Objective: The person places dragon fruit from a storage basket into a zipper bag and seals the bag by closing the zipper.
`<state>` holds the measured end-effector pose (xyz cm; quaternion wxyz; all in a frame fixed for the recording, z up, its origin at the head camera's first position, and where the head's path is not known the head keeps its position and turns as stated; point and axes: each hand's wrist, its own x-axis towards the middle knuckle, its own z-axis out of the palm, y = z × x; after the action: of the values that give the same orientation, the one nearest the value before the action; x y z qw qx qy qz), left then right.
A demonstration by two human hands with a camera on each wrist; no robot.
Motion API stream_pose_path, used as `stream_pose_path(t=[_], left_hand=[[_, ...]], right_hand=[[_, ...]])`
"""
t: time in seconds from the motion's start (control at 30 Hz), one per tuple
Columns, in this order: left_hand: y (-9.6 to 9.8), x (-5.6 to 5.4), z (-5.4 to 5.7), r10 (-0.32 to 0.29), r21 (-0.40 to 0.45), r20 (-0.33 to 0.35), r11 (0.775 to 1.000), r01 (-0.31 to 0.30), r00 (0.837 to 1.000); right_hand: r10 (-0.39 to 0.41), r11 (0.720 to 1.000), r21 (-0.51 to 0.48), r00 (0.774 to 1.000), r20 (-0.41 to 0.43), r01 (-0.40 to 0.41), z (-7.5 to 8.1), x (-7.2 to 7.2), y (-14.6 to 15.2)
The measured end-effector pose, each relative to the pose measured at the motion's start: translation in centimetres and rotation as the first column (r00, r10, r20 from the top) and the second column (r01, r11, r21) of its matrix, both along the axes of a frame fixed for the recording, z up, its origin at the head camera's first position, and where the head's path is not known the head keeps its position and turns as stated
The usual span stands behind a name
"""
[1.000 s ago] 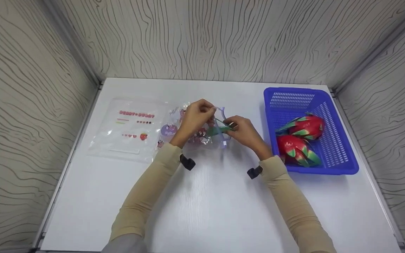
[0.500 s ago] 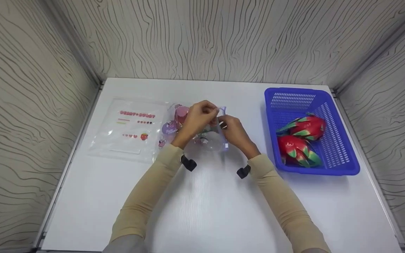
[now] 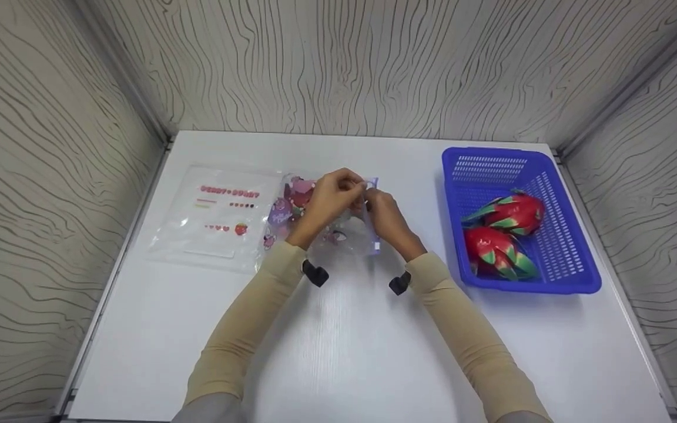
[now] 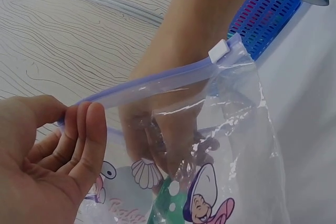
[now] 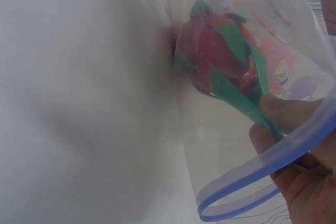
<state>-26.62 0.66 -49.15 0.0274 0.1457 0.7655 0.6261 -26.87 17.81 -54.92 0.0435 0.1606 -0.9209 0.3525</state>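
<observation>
In the left wrist view my left hand (image 4: 47,156) pinches the purple top edge of a clear printed zip bag (image 4: 257,150), whose white slider (image 4: 219,51) sits at the far end. My right hand (image 3: 389,220) reaches through the bag's mouth. Seen from the right wrist, its thumb and fingers pinch the green leaves of a red toy dragon fruit (image 5: 212,51), which lies inside the bag. From the head, the fruit shows only as red patches behind the film, partly covered by the left hand.
Left of this bag, another clear bag (image 3: 197,232) with red lettering lies flat on the white table (image 3: 327,341). At the right stands a blue basket (image 3: 455,241) holding two red dragon fruits (image 3: 518,212), one in front of the other. Patterned walls enclose the table.
My right hand has moved left, into the bag, carrying the dragon fruit deeper leftward. Its green leaves, earlier outside the mouth, are now within the bag. The left hand has barely moved.
</observation>
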Motion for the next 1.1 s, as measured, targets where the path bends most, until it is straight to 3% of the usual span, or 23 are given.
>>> stream_pose_path(t=[0.37,0.73,0.93,1.1], left_hand=[[-0.2,-0.2,-0.1,0.009,0.005,-0.009,1.0,-0.009,1.0],[-0.6,-0.2,-0.2,0.011,0.109,0.055,0.994,-0.016,0.998],[-0.6,-0.1,-0.5,0.01,0.063,0.094,0.998,-0.016,0.996],[-0.4,-0.2,-0.7,0.023,0.049,0.082,0.998,-0.027,0.996]], right_hand=[[0.044,0.999,0.001,0.999,0.019,-0.044,0.2,0.0,0.7],[0.03,0.996,0.079,0.998,0.052,-0.034,0.9,0.2,1.9],[0.07,0.993,0.097,0.997,0.025,-0.072,1.3,0.2,2.8],[0.072,0.991,0.115,0.997,0.005,-0.072,2.1,0.4,3.9]])
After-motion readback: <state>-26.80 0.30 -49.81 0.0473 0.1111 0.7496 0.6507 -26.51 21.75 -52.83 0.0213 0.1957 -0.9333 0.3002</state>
